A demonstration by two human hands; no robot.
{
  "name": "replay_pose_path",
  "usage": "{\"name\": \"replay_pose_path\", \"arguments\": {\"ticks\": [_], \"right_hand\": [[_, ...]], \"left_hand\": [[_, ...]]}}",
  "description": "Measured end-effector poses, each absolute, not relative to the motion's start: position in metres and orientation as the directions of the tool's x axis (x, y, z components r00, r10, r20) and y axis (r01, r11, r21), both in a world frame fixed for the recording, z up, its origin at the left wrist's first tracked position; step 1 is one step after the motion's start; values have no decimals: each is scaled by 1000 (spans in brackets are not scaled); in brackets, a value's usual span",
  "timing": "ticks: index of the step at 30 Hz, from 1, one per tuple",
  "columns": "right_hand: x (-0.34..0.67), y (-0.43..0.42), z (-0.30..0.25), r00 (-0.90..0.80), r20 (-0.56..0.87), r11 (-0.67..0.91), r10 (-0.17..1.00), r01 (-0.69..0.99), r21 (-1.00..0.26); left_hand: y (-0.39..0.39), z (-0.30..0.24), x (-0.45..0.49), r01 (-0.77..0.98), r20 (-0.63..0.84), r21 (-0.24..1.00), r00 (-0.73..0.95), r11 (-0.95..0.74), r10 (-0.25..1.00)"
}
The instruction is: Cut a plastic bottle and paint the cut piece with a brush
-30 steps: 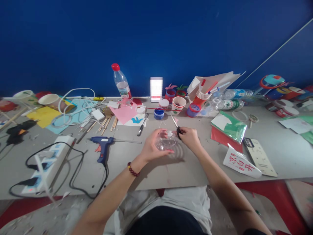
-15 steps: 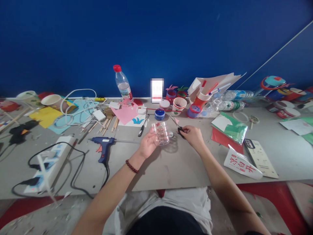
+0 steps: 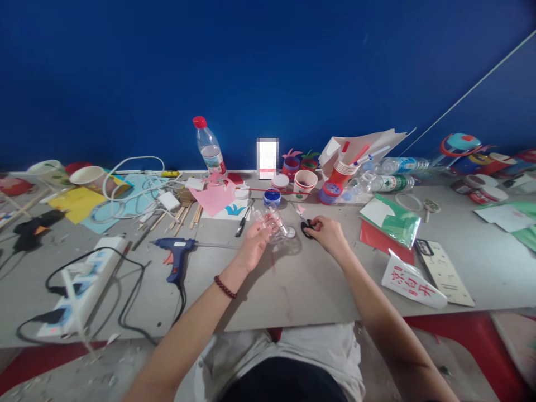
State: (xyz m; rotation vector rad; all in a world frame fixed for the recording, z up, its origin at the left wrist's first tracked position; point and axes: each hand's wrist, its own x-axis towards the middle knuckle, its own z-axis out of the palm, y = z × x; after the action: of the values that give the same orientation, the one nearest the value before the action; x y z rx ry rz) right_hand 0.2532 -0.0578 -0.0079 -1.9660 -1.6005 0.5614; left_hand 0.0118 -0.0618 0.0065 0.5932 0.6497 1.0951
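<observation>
My left hand (image 3: 252,245) grips a clear cut plastic bottle piece (image 3: 273,224), tilted over the grey table (image 3: 293,285) with its white cap end toward the right. My right hand (image 3: 329,234) is closed on the black handles of a pair of scissors (image 3: 304,222), whose blades point away toward the back of the table. Both hands sit close together at the table's middle, a beaded bracelet on my left wrist.
A blue glue gun (image 3: 176,254) and a power strip (image 3: 84,282) with cables lie to the left. Paint pots (image 3: 272,196), paper cups (image 3: 305,180), a red-capped water bottle (image 3: 208,146) and pink paper (image 3: 213,196) crowd the back. Green and red sheets (image 3: 391,220) lie right.
My left hand raised the bottle piece away from my right hand and tipped it over. My right hand lowered the scissors toward the table.
</observation>
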Motion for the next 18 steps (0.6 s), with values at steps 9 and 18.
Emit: {"name": "replay_pose_path", "arguments": {"ticks": [9, 18], "right_hand": [[242, -68, 10, 150, 66, -78, 986, 784, -616], [219, -77, 90, -94, 182, 183, 979, 801, -571]], "left_hand": [[-61, 7, 12, -617, -180, 714, 294, 330, 939], [-66, 32, 12, -640, -227, 674, 297, 370, 927]]}}
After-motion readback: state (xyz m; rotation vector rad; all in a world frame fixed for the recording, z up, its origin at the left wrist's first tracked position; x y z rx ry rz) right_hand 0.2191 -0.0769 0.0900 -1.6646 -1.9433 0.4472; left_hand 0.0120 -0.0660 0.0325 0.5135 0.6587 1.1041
